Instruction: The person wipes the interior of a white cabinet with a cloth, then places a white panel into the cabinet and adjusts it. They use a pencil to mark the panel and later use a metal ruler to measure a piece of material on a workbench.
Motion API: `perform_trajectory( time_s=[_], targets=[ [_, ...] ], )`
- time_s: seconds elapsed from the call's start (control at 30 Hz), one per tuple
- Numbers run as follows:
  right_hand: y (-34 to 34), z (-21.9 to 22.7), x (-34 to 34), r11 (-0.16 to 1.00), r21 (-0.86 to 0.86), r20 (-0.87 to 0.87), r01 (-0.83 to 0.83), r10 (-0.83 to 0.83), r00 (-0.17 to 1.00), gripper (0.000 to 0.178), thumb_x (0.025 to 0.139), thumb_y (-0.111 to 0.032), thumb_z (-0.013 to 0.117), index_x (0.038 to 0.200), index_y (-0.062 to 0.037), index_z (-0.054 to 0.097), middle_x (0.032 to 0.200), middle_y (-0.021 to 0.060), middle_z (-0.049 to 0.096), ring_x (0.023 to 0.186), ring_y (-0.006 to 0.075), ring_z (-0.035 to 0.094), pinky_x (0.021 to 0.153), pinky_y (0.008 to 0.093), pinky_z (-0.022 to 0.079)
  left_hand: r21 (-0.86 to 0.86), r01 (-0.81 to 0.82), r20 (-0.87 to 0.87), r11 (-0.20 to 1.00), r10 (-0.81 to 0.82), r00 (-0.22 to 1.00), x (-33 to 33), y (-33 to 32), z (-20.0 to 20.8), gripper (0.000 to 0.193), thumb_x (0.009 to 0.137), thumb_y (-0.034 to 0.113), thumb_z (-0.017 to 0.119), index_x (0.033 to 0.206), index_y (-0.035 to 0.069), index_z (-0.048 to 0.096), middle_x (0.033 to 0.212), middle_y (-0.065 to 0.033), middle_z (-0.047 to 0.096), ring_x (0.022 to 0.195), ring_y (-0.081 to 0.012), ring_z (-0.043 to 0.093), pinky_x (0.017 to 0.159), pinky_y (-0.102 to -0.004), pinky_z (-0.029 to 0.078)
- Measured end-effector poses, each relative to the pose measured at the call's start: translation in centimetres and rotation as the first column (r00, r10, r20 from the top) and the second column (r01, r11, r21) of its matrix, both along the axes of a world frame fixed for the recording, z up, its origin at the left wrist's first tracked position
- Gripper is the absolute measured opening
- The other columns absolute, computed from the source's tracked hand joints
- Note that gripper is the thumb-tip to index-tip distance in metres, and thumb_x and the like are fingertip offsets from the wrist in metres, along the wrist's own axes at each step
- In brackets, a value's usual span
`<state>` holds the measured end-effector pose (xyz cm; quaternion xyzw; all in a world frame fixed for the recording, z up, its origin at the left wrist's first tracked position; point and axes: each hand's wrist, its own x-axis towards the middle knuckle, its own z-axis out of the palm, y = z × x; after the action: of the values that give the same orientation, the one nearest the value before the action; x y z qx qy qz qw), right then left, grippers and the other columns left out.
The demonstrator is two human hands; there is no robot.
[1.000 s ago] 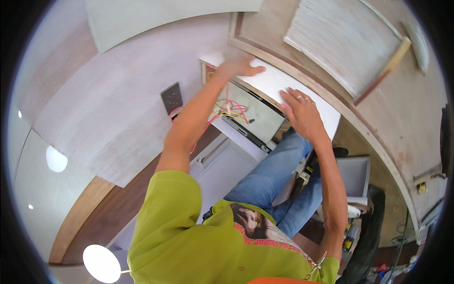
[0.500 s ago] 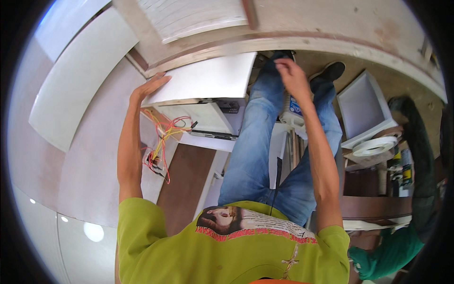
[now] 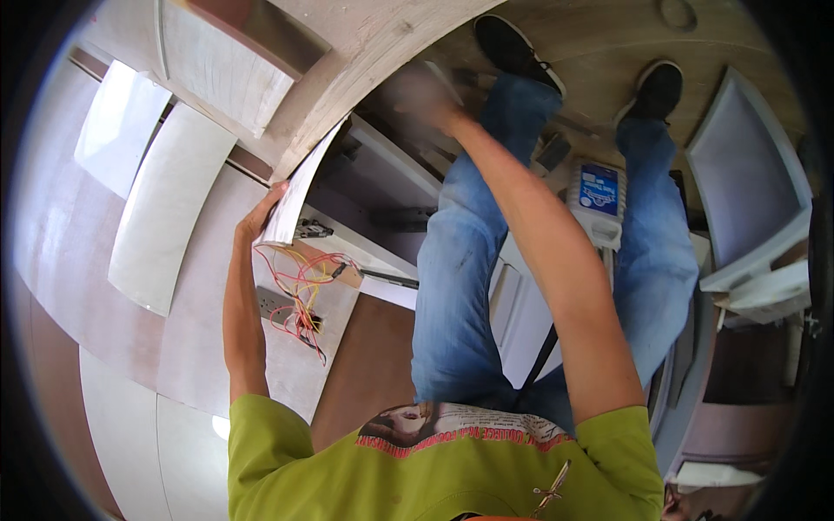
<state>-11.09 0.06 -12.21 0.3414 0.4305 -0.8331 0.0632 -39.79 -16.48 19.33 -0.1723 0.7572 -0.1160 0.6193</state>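
Observation:
My left hand point(image 3: 261, 213) grips the outer edge of a white cabinet door point(image 3: 300, 187), which stands swung out and shows nearly edge-on. Behind the door lies the grey inside of the cabinet point(image 3: 365, 182). A metal hinge point(image 3: 313, 229) sits at the cabinet's near edge. My right hand point(image 3: 421, 91) reaches across to the cabinet's far end, beneath the wooden ledge. Motion smears its fingers, so whether it holds anything is unclear. Loose red and yellow wires point(image 3: 304, 282) hang close to my left forearm, by a grey socket plate point(image 3: 274, 304).
A pale wooden ledge point(image 3: 382, 52) curves above the cabinet. Between my legs stands a white jug with a blue label point(image 3: 599, 195). At right are an open white drawer box point(image 3: 747, 182) and a brown tray point(image 3: 738, 438). White panels point(image 3: 165, 208) line the left side.
The door has swung from face-on to nearly edge-on, uncovering the cabinet's inside, with my left hand still at its edge. My right hand has moved left from above my knees. The view has shifted.

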Motion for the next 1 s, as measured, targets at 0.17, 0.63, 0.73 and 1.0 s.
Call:
perform_trajectory(
  time_s=[0.17,0.63,0.73,1.0],
  targets=[
    [-1.3,2.2,-2.0,0.669,-0.742,-0.054,0.043,-0.123,0.991,0.054,0.088,-0.021,0.075,0.139,-0.0105,0.061,0.148,0.0089,0.053,0.136,0.0218,0.049,0.11,0.0356,0.042,-0.001,0.155,-0.027,0.988,-0.155,0.988,1.2,1.2,1.0,0.08,0.088,0.075,0.057,0.143,0.017,0.054,0.114,-0.0054,0.06,0.099,-0.0158,0.056,0.09,-0.0315,0.045],
    [-8.5,-1.0,-7.2,0.934,0.238,-0.289,0.268,-0.195,0.937,0.028,0.08,-0.003,0.067,0.106,-0.0083,0.077,0.094,0.0112,0.072,0.089,0.0262,0.065,0.08,0.0402,0.053,-0.034,0.173,0.043,0.984,-0.171,0.984,-0.4,-1.1,-0.1,0.086,0.088,0.074,0.055,0.147,0.012,0.052,0.142,-0.0113,0.055,0.132,-0.0251,0.046,0.114,-0.042,0.029],
    [-7.7,-0.6,-7.3,0.869,0.341,-0.384,0.359,-0.22,0.897,0.022,0.08,-0.005,0.067,0.1,-0.0079,0.075,0.096,0.0117,0.071,0.09,0.0289,0.065,0.081,0.0423,0.052,-0.031,0.161,0.063,0.986,-0.159,0.985,-0.2,0.7,-0.2,0.068,0.094,0.065,0.059,0.139,0.015,0.055,0.132,0.0009,0.054,0.126,-0.0156,0.046,0.107,-0.0334,0.035],
    [-11.1,-1.3,-7.2,0.979,-0.075,-0.204,0.191,-0.203,0.958,0.053,0.096,-0.031,0.06,0.141,-0.0053,0.048,0.144,0.0133,0.046,0.135,0.0272,0.039,0.112,0.0428,0.033,-0.165,0.248,0.117,0.954,-0.231,0.966,0.4,4.2,-0.3,0.076,0.09,0.074,0.055,0.143,0.02,0.053,0.142,-0.0028,0.051,0.138,-0.0214,0.038,0.107,-0.0487,0.033]
  ],
)
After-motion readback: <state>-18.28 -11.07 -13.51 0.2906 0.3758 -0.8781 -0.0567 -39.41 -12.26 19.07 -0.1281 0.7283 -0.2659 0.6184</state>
